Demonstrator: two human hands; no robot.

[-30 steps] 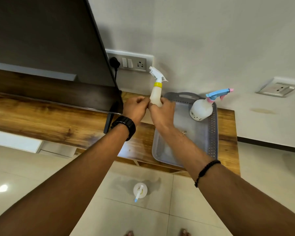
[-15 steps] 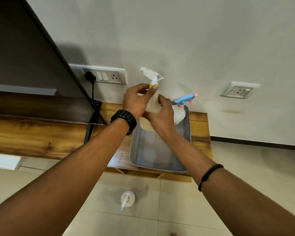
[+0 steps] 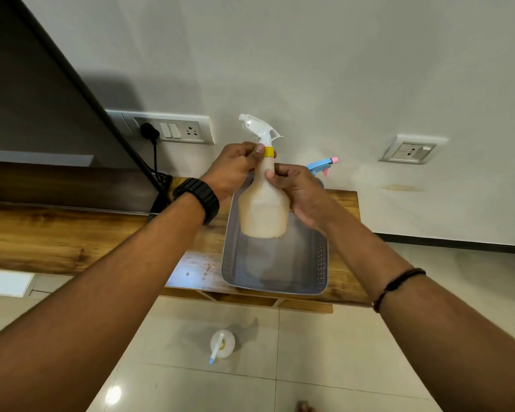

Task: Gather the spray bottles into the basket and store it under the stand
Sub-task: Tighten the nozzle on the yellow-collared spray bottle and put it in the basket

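Note:
A cream spray bottle [image 3: 263,208] with a white trigger head and yellow collar hangs upright above the grey basket [image 3: 321,263]. My left hand [image 3: 235,171] pinches its neck at the yellow collar. My right hand [image 3: 298,191] wraps the bottle's shoulder from the right. The basket lies on the wooden stand [image 3: 72,236]. Behind my right hand, at the basket's far end, the blue and pink trigger of a second spray bottle [image 3: 321,165] shows; its body is hidden. A third white spray bottle [image 3: 222,344] with a blue nozzle stands on the floor in front of the stand.
A dark TV screen [image 3: 42,93] leans over the stand's left part, with a cable plugged into the wall socket panel [image 3: 173,130]. Another socket [image 3: 411,150] sits on the wall at right. Open shelf space shows under the stand's front edge [image 3: 250,298]. The tiled floor lies below.
The cream bottle has been lifted off the stand and now hangs over the basket. My left hand shifted up to its collar. The view moved closer and rightward.

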